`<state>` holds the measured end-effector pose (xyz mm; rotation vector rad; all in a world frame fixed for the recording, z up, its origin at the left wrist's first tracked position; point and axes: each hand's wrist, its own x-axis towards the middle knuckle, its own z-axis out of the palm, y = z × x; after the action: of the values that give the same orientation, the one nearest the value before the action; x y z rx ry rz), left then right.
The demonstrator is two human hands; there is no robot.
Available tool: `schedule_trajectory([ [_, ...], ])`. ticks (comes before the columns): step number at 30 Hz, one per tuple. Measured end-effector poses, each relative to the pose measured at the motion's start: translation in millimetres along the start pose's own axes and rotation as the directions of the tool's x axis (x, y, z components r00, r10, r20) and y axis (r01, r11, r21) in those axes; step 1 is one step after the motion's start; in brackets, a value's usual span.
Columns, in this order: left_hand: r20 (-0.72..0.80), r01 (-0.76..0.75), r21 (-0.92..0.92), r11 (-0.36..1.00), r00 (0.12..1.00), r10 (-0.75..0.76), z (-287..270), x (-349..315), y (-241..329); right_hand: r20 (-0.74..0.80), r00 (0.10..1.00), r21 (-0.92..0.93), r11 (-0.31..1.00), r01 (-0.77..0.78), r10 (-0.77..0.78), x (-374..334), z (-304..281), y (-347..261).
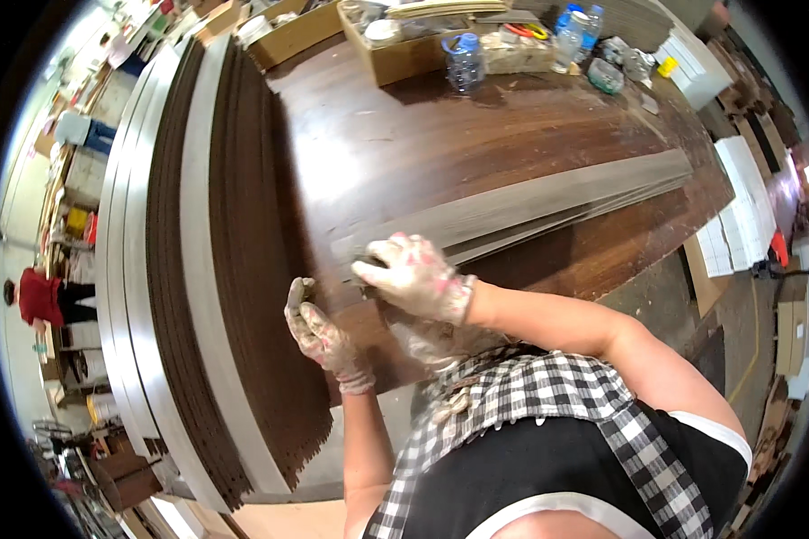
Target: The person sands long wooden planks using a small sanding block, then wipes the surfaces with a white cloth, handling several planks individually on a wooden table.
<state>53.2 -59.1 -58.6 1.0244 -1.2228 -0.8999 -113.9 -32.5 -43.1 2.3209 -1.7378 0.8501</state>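
My left hand (325, 343), in a stained white work glove, is raised beside the long stack of dark-edged boards. Its fingers are stretched with a gap between them, and I see nothing in it. My right hand (415, 277), gloved the same way, is at the near left end of a small pile of long grey boards (548, 199). Its thumb and fingers curl round a small dark thing (374, 261) whose kind I cannot make out. The boards lie slightly fanned across the brown tabletop (368, 135). My palm side is hidden on the right.
Tall stacks of long strips (208, 225) fill the left side. Along the far edge are an open cardboard box (395, 65), a clear plastic jug (464, 67) and several bottles (570, 40). White panels (737, 207) stand at the right. People work beyond the stacks, one in red (43, 296).
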Motion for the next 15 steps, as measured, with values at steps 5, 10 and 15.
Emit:
schedule_trajectory([
  [5, 0.179, -0.121, -0.008, 0.993, 0.977, 0.121, 52, -13, 13, -0.135, 0.922, -0.136, 0.915, -0.379, 0.362, -123, -121, 86],
  [10, 0.376, -0.162, -0.036, 0.986, 0.912, 0.164, 134, -25, 44, -0.256, 0.885, -0.224, 0.867, -0.445, 0.388, -125, -156, 94],
  [15, 0.461, 0.097, -0.044, 0.994, 0.885, -0.066, 187, -23, 34, -0.212, 0.931, -0.189, 0.922, -0.338, 0.298, -103, -88, 83],
])
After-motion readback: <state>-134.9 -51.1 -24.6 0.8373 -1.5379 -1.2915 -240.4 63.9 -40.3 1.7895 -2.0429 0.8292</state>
